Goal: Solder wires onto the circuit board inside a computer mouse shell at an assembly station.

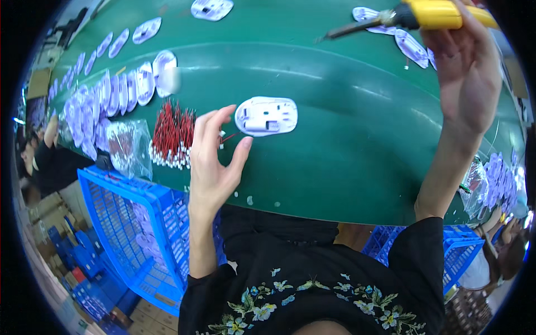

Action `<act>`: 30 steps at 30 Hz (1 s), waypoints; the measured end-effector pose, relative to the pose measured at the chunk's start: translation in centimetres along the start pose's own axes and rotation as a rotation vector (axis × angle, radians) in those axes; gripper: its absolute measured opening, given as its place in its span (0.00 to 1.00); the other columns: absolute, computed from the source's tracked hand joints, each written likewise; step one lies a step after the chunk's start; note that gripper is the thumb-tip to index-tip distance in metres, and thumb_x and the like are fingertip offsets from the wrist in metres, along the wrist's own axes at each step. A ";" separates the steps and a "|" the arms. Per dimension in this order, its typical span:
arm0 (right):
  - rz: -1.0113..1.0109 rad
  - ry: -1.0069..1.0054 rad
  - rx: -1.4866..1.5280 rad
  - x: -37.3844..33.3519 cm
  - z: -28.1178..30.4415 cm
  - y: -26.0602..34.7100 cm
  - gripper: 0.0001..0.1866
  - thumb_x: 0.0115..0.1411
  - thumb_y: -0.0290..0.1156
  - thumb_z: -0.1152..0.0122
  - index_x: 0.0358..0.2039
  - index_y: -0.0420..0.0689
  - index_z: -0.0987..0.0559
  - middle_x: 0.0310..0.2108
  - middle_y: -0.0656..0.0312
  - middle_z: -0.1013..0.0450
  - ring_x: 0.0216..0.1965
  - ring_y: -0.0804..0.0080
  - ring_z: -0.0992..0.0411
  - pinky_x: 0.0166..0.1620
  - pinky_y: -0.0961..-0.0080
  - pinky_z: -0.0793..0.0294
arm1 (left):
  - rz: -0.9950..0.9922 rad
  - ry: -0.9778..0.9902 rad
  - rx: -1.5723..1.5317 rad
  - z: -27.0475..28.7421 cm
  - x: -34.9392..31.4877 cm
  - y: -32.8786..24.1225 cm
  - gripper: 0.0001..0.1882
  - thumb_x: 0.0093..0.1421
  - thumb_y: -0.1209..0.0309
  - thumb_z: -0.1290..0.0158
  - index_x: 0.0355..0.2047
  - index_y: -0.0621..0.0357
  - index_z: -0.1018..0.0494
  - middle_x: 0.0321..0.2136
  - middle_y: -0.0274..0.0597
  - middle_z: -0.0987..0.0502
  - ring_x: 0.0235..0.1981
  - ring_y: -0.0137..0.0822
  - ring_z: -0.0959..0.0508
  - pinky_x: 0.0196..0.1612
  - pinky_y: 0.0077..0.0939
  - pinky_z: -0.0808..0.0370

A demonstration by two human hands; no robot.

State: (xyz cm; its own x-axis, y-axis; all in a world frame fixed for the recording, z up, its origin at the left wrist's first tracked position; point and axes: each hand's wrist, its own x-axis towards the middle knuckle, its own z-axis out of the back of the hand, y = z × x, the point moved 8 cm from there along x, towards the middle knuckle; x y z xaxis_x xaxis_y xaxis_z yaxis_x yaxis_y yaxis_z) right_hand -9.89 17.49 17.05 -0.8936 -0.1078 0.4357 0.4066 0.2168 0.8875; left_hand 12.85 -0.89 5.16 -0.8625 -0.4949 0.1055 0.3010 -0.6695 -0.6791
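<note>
A white oval plastic shell lies flat on the green work surface, its inner ribs and slots facing up. My left hand is at the shell's left end, thumb and fingers apart. A short red wire with a small white connector runs from the shell's edge between thumb and fingers. My right hand is raised at the upper right, wrapped round the yellow handle of a soldering iron. The iron's metal tip points left, above the table and apart from the shell.
Left of my left hand lies a pile of red wires with white connectors, beside a clear bag. Rows of similar shells stand further left. More shells lie at the far right. A blue crate stands below the table's left edge.
</note>
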 end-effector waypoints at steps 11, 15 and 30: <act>-0.447 0.580 0.162 -2.9 -3.5 -7.1 0.14 0.72 0.34 0.49 0.53 0.43 0.33 0.53 0.43 0.22 0.24 0.87 0.44 0.37 0.84 0.34 | 0.035 -0.242 -0.685 -0.5 -7.2 1.7 0.08 0.70 0.79 0.48 0.47 0.63 0.23 0.41 0.45 0.16 0.41 0.36 0.19 0.44 0.27 0.23; -0.448 0.619 0.175 -3.5 -4.9 -7.1 0.16 0.73 0.37 0.50 0.55 0.43 0.34 0.55 0.41 0.24 0.24 0.87 0.44 0.39 0.84 0.34 | 0.093 -0.321 -0.500 0.0 -8.6 4.6 0.05 0.64 0.79 0.40 0.40 0.64 0.22 0.36 0.43 0.17 0.34 0.34 0.18 0.38 0.25 0.22; -0.462 0.719 0.165 -4.1 -6.4 -8.4 0.15 0.73 0.36 0.50 0.54 0.42 0.33 0.54 0.41 0.24 0.24 0.87 0.43 0.37 0.84 0.35 | 0.157 -0.081 0.048 0.4 -8.7 4.0 0.07 0.56 0.77 0.34 0.34 0.61 0.21 0.27 0.38 0.22 0.26 0.39 0.25 0.30 0.32 0.30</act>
State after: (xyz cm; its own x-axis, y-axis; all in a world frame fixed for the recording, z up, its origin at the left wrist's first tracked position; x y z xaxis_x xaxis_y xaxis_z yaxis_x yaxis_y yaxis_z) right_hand -8.41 9.95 8.71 -0.6026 -0.7944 0.0761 -0.0495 0.1324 0.9900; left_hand 21.72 0.49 1.79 -0.7681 -0.6375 0.0604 0.4506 -0.6050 -0.6564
